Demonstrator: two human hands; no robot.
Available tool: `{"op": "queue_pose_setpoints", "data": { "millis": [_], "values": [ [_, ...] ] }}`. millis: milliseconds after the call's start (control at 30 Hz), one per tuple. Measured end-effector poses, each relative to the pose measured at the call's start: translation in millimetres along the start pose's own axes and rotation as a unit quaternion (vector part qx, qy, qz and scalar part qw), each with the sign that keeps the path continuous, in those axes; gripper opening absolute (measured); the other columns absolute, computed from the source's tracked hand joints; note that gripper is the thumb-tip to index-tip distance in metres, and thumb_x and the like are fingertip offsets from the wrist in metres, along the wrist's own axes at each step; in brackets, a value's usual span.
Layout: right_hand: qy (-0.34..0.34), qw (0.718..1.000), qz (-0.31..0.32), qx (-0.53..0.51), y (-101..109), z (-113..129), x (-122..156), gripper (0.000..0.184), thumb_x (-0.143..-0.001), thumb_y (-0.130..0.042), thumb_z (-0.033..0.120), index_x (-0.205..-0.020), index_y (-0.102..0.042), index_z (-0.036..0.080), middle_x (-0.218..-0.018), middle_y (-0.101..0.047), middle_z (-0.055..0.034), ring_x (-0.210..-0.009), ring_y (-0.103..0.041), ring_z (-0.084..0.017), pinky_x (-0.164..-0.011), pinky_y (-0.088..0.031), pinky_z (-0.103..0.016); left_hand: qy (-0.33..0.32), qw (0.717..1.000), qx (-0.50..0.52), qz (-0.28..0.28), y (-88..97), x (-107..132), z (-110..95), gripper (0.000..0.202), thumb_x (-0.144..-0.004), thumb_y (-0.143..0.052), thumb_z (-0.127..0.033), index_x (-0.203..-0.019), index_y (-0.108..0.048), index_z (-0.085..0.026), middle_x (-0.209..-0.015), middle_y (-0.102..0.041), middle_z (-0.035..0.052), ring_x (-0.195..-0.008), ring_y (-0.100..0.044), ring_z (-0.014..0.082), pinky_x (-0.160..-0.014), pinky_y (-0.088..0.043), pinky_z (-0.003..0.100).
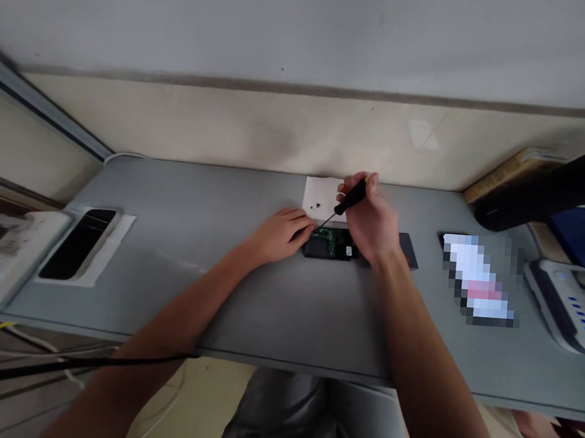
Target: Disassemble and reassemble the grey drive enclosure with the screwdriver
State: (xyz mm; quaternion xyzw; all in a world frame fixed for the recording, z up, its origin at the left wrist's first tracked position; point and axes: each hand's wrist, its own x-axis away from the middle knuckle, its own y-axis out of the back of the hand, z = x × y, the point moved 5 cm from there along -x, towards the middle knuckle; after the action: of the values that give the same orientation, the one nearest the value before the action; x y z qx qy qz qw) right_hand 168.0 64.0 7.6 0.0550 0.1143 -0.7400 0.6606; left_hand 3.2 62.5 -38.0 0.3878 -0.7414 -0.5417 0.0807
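Note:
An opened black electronic device with a green circuit board point(327, 243) lies flat on the grey table. At its upper left corner, my left hand point(281, 235) has thumb and fingertips closed on the edge. My right hand point(372, 221) is wrapped round a screwdriver point(351, 198) with a black handle. Its thin shaft slants down left, and the tip meets the board close to my left fingertips. Behind the device, a few tiny dark pieces, probably screws point(317, 206), rest on a white paper sheet point(312, 190). A dark flat panel point(409, 250) lies partly behind my right wrist.
On the right are a lit phone point(478, 279), a power strip point(569, 305), a black cylinder point(539, 189) and a book point(496, 170). A dark-screened phone point(80, 244) lies on paper at the left. The wall point(258, 130) borders the table's back; a black cable point(87, 361) crosses in front.

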Motion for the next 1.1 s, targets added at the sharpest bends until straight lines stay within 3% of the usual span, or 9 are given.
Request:
{"op": "queue_pose_setpoints", "data": {
  "millis": [133, 233, 400, 567, 733, 833, 933, 1033, 1100],
  "values": [
    [-0.001, 0.999, 0.018, -0.037, -3.0, -2.8, 2.2, 0.056, -0.079, -0.068, 0.071, -0.076, -0.035, 0.026, -0.071, -0.051, 0.0046, -0.063, -0.059, -0.012, -0.064, -0.050, -0.031, -0.005, 1.000, 0.007, -0.002, 0.6, -0.5, -0.9, 0.031, -0.106, -0.041, -0.026, -0.106, -0.071, -0.020, -0.101, -0.074, 0.0080, -0.101, -0.068, 0.0225, -0.095, -0.053, 0.040],
    [0.038, 0.999, 0.001, -0.035, -4.6, -1.1, 2.7, 0.058, -0.078, -0.076, 0.066, -0.076, -0.034, 0.026, -0.060, -0.039, 0.0095, -0.052, -0.047, -0.009, -0.058, -0.044, -0.027, -0.008, 1.000, 0.010, -0.007, 0.4, -1.6, -0.5, 0.030, -0.106, -0.041, -0.026, -0.106, -0.071, -0.019, -0.101, -0.074, 0.0080, -0.101, -0.068, 0.0225, -0.095, -0.054, 0.040],
    [0.043, 0.994, 0.009, -0.102, -10.6, -1.8, 2.0, 0.053, -0.091, -0.044, 0.079, -0.094, -0.056, 0.027, -0.070, -0.049, 0.0033, -0.065, -0.053, -0.013, -0.065, -0.047, -0.029, -0.011, 1.000, 0.013, -0.020, -0.4, -1.7, -0.1, 0.029, -0.105, -0.042, -0.024, -0.105, -0.071, -0.019, -0.101, -0.074, 0.0079, -0.101, -0.068, 0.0225, -0.095, -0.054, 0.040],
    [0.006, 0.991, -0.002, -0.137, -11.5, -9.1, 2.2, 0.048, -0.079, -0.070, 0.071, -0.086, -0.054, 0.026, -0.083, -0.057, 0.0015, -0.078, -0.062, -0.013, -0.070, -0.051, -0.028, -0.003, 1.000, 0.013, -0.024, 1.1, -0.5, 0.1, 0.029, -0.105, -0.043, -0.024, -0.102, -0.072, -0.020, -0.099, -0.073, 0.0077, -0.098, -0.067, 0.0224, -0.093, -0.055, 0.040],
    [0.037, 0.996, -0.055, -0.060, -3.8, -9.5, 2.0, 0.057, -0.075, -0.077, 0.068, -0.078, -0.038, 0.026, -0.065, -0.046, 0.0088, -0.054, -0.047, -0.008, -0.057, -0.044, -0.026, -0.017, 0.999, 0.022, -0.023, 2.7, -0.4, -0.5, 0.030, -0.106, -0.042, -0.026, -0.105, -0.071, -0.019, -0.099, -0.074, 0.0078, -0.099, -0.068, 0.0222, -0.092, -0.055, 0.040],
    [0.068, 0.996, -0.053, -0.017, -3.4, -6.6, 2.3, 0.050, -0.085, -0.059, 0.076, -0.091, -0.051, 0.027, -0.066, -0.047, 0.0069, -0.060, -0.049, -0.011, -0.063, -0.045, -0.028, -0.012, 1.000, 0.014, -0.022, 1.1, -0.4, 0.1, 0.028, -0.105, -0.043, -0.025, -0.103, -0.071, -0.019, -0.098, -0.074, 0.0072, -0.099, -0.068, 0.0221, -0.094, -0.055, 0.040],
    [0.056, 0.997, -0.036, -0.043, -5.5, -6.9, 2.7, 0.053, -0.095, -0.040, 0.075, -0.109, -0.059, 0.028, -0.073, -0.052, 0.0030, -0.072, -0.055, -0.014, -0.074, -0.048, -0.031, 0.000, 1.000, -0.002, -0.024, -1.3, -0.3, 0.9, 0.026, -0.104, -0.044, -0.023, -0.103, -0.070, -0.020, -0.100, -0.073, 0.0067, -0.099, -0.068, 0.0221, -0.096, -0.054, 0.041],
    [0.035, 0.996, -0.031, -0.081, -6.7, -7.0, 3.5, 0.044, -0.089, -0.059, 0.070, -0.094, -0.062, 0.027, -0.080, -0.058, 0.0013, -0.081, -0.060, -0.014, -0.078, -0.049, -0.031, 0.001, 1.000, -0.006, -0.024, -2.3, -0.3, 0.7, 0.025, -0.103, -0.043, -0.022, -0.103, -0.069, -0.021, -0.101, -0.073, 0.0063, -0.101, -0.068, 0.0221, -0.097, -0.054, 0.041],
    [0.031, 0.995, -0.017, -0.092, -8.3, -6.1, 3.8, 0.044, -0.082, -0.070, 0.067, -0.082, -0.056, 0.025, -0.075, -0.058, 0.0025, -0.075, -0.060, -0.014, -0.074, -0.049, -0.030, -0.002, 1.000, -0.008, -0.024, -1.9, -0.3, 0.4, 0.025, -0.102, -0.043, -0.021, -0.102, -0.069, -0.021, -0.100, -0.073, 0.0058, -0.100, -0.068, 0.0220, -0.096, -0.054, 0.041]
  ]
}}
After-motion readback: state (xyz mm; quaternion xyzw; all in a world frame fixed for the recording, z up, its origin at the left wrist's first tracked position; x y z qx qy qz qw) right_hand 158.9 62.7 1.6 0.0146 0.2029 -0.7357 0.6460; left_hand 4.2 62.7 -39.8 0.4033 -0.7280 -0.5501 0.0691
